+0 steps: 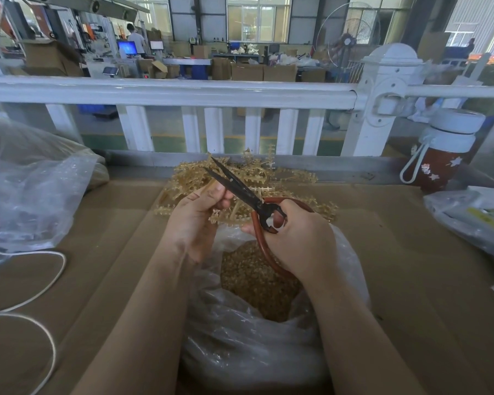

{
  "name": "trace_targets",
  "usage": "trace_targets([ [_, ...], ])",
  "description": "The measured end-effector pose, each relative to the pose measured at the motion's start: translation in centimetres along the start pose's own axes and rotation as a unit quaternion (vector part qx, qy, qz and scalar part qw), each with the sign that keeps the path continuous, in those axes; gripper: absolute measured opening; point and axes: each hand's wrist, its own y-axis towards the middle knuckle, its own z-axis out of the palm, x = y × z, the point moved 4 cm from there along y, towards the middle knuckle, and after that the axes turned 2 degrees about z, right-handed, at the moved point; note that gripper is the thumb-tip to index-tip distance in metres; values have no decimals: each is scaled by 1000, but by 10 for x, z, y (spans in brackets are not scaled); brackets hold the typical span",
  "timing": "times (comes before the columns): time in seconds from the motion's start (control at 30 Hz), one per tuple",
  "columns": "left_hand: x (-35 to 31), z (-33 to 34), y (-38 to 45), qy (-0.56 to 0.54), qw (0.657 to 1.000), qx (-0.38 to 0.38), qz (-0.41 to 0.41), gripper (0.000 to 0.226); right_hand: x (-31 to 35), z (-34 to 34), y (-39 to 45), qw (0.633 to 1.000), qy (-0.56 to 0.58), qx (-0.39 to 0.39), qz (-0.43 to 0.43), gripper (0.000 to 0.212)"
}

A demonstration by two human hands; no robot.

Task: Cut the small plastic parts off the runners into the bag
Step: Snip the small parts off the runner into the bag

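A pile of amber plastic runners (291, 178) with small parts lies at the far middle of the cardboard-covered table. My left hand (196, 220) pinches one runner (223, 216) above a clear plastic bag (240, 346). The bag's mouth is open and several cut amber parts (257, 277) fill it. My right hand (300, 238) grips the red handles of black-bladed scissors (234, 183). The blades stand slightly apart and point up and left, just past my left fingertips.
A large crumpled clear bag (32, 189) sits at the left, a white cord (40, 280) loops below it. A red bottle with a white lid (442, 155) stands at the right, with more bagged items (474, 215) beside it. A white railing (183, 92) borders the table's far edge.
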Motion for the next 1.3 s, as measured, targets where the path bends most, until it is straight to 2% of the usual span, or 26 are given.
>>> trace_targets([
  [0.4, 1, 0, 2, 16, 1000, 13, 4, 5, -1, 3, 2, 999, 8, 40, 25, 64],
  [0.6, -1, -6, 5, -28, 1000, -11, -5, 8, -4, 0, 0, 992, 103, 32, 58, 60],
  [0.73, 0, -4, 5, 34, 999, -16, 3, 12, -10, 2, 3, 976, 181, 28, 117, 63],
  [0.87, -1, 1, 4, 87, 996, -27, 25, 15, -12, 4, 3, 974, 190, 29, 124, 62],
  [1.13, -4, -5, 6, -18, 998, -41, 46, 23, -8, 2, 2, 972, 196, 43, 124, 54],
  [1.3, -3, -10, 9, -88, 993, -78, 28, 25, -7, 4, 3, 969, 204, 68, 122, 55],
])
